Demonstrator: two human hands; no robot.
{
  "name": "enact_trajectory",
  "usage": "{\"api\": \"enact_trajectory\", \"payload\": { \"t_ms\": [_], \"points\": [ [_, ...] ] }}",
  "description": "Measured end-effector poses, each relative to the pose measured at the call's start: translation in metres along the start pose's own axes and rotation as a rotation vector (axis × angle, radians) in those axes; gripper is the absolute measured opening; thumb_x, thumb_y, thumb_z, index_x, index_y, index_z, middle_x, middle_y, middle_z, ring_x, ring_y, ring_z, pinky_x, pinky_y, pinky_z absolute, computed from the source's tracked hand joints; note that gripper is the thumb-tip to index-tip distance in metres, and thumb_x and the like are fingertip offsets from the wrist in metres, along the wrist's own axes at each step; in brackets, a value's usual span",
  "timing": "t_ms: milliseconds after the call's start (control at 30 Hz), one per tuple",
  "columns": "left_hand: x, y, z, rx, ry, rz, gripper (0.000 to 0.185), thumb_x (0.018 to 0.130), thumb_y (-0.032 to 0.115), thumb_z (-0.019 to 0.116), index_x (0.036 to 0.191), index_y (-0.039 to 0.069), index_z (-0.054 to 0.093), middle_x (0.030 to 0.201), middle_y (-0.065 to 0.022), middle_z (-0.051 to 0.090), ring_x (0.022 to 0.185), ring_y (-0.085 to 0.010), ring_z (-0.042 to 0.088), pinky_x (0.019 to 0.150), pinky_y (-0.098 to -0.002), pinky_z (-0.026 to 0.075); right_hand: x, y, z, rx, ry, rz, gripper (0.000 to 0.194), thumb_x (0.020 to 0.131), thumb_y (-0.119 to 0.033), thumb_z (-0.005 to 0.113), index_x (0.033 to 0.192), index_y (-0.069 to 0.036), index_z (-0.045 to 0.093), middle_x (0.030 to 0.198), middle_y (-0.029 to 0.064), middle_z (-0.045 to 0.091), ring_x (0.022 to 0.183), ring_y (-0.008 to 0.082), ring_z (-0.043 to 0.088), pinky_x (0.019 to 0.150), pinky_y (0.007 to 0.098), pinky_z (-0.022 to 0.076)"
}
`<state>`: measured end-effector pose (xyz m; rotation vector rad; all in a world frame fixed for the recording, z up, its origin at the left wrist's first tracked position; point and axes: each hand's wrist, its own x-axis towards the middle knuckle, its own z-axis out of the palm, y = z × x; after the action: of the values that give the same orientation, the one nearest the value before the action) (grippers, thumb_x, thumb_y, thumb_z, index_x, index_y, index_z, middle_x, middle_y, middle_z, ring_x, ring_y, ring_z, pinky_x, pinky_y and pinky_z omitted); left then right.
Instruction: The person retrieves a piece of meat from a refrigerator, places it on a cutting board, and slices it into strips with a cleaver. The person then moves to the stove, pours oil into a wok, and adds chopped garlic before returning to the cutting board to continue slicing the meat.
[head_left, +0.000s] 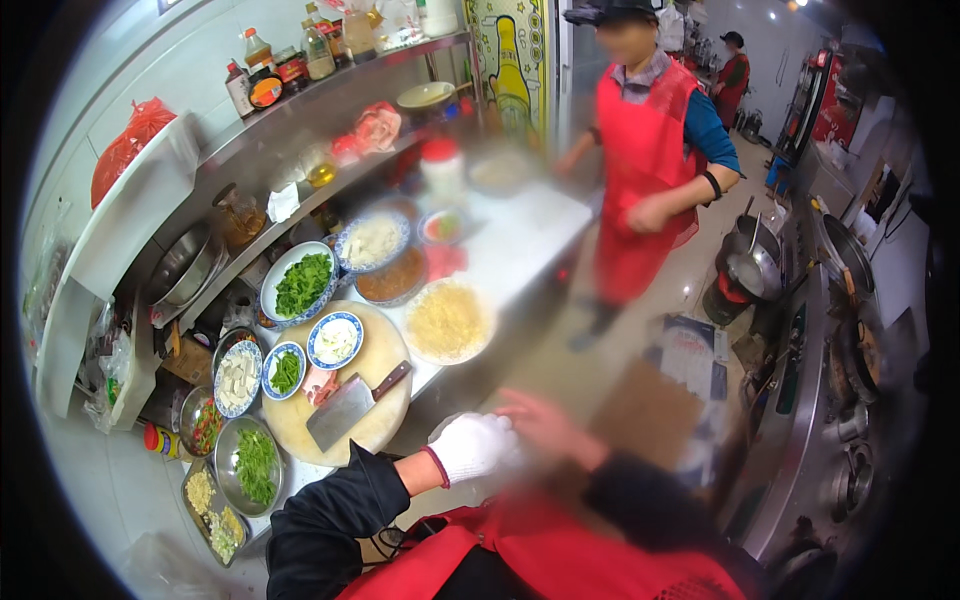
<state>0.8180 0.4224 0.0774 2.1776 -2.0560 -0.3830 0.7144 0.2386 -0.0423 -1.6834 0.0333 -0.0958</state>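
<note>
My left hand (474, 448), in a white knit glove, is in front of my red apron, its fingers curled in. Bare and blurred, my right hand (544, 424) reaches towards the glove's fingertips; whether it touches them is unclear. Left of the hands, a cleaver (346, 409) lies on the round cutting board (300, 439) beside a piece of raw meat (321, 384). Two small blue-and-white bowls also sit on the board, with white slices (335, 340) and cut green vegetables (286, 372). Beyond the board stands a plate of yellow shreds (450, 321).
A co-worker (645, 165) in a red apron stands past the table's edge (517, 277). Bowls of leafy greens (304, 285) and tofu-like white pieces (238, 379) crowd the board. A steel shelf (330, 75) holds bottles. Stoves with pans (847, 255) line the right side.
</note>
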Motion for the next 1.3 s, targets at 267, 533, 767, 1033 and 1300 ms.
{"api": "enact_trajectory", "payload": {
  "t_ms": [267,533,767,1033,1300],
  "points": [
    [-0.07,-0.019,0.022,-0.43,0.608,0.045,0.041,0.087,0.008,0.073,0.124,-0.007,0.063,0.142,-0.0309,0.058,0.129,-0.0435,0.06,0.106,-0.0425,0.052,-0.012,-0.031,0.066,0.405,-0.05,0.211,0.044,0.106,-0.01,0.056,0.148,0.001,0.048,0.113,0.0033,0.067,0.094,0.0115,0.065,0.093,0.0258,0.0523],
    [-0.074,-0.018,0.076,-0.348,0.683,0.22,0.039,0.082,0.011,0.078,0.116,-0.003,0.067,0.139,-0.0289,0.058,0.134,-0.0488,0.054,0.112,-0.0515,0.046,-0.038,-0.068,0.114,0.975,0.035,0.425,0.036,0.11,-0.02,0.05,0.14,0.0,0.055,0.14,0.0121,0.063,0.127,0.0241,0.062,0.109,0.0402,0.0488],
    [-0.113,-0.022,0.112,-0.309,0.799,-0.124,0.016,0.08,0.013,0.072,0.094,0.004,0.071,0.122,-0.0197,0.065,0.113,-0.0437,0.061,0.102,-0.0514,0.049,-0.036,-0.093,0.132,0.858,0.247,0.494,0.014,0.103,-0.02,0.062,0.107,-0.007,0.065,0.098,0.0042,0.068,0.084,0.0175,0.062,0.072,0.0335,0.0494],
    [-0.2,-0.017,0.219,-0.106,0.608,-0.663,0.007,0.083,0.005,0.064,0.077,0.007,0.069,0.082,-0.0114,0.065,0.086,-0.032,0.063,0.081,-0.0428,0.052,-0.042,0.019,0.108,0.518,-0.161,0.822,0.016,0.097,-0.016,0.064,0.083,-0.008,0.066,0.079,0.0026,0.06,0.069,0.0165,0.054,0.062,0.0325,0.0435],
    [-0.228,0.002,0.315,-0.801,0.442,-1.007,0.032,0.099,0.008,0.049,0.129,0.0,0.056,0.115,-0.0193,0.065,0.106,-0.0382,0.062,0.101,-0.044,0.049,0.034,0.104,0.225,-0.087,-0.723,0.058,0.022,0.093,-0.02,0.06,0.087,-0.001,0.069,0.083,0.0198,0.069,0.077,0.0379,0.067,0.073,0.0468,0.0526]
  ]
}}
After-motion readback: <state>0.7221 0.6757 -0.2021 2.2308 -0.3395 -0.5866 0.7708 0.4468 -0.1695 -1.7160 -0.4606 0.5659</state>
